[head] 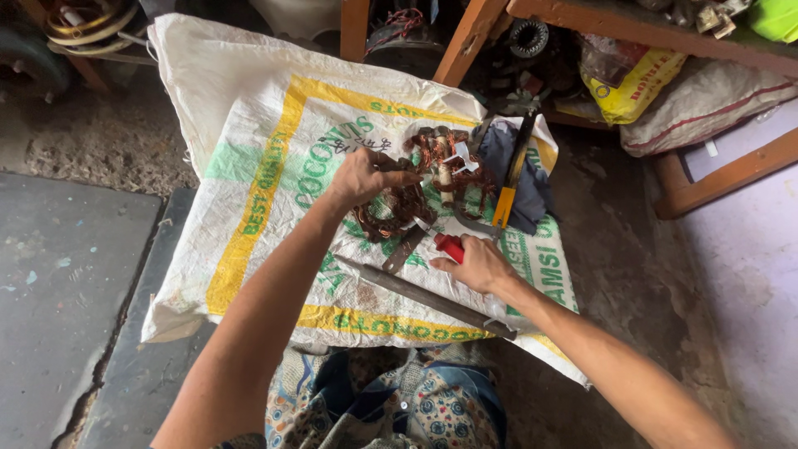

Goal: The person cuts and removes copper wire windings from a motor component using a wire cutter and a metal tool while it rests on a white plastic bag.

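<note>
- On a white woven sack [249, 158] spread over the floor, a tangled copper wire coil [432, 179] lies near the middle, slightly toward the far edge.
- Left hand [359, 177]: fingers closed on the near-left part of the coil, pinning it down.
- Right hand [478, 264]: fingers wrapped around a red-handled tool [449, 246], its tip pointing into the coil.
- Handling, as I judge it: the coil looks light but springy and snag-prone; thin strands could kink or break, and cut ends may prick. Best held at the thick bundled loops, not loose strands.
- A long grey metal bar [424, 295] lies on the sack just under the right hand; a yellow-handled tool [509, 187] rests over dark cloth [524, 179] beside the coil.
- Room: open sack to the left; the right edge is close, with bare floor beyond. Wooden bench legs [465, 37] and clutter crowd the far side.
</note>
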